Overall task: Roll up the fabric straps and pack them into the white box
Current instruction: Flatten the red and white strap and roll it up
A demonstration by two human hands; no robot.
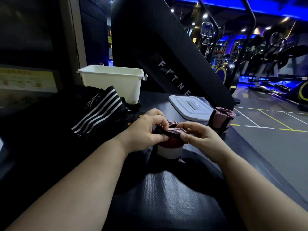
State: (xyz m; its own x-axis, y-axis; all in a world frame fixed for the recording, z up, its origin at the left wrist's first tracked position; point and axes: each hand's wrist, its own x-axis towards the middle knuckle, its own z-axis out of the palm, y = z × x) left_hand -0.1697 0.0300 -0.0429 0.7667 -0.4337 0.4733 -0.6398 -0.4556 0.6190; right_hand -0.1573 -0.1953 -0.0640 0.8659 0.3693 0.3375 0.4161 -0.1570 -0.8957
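Strap roll [169, 144] upright at middle of bench [166, 197], axis vertical, top rim pinched by left hand [146, 130] and right hand [198, 135]. White box [115, 82] open at far edge, ahead-left; nearer left hand.

A gym is showing here: rows of exercise machines [275, 50] are standing along the far right side under blue ceiling lighting [233, 2], a tall black machine panel [158, 39] is bearing the letters "FITNE", and yellow and white painted lines [275, 120] are crossing the grey floor [266, 147].
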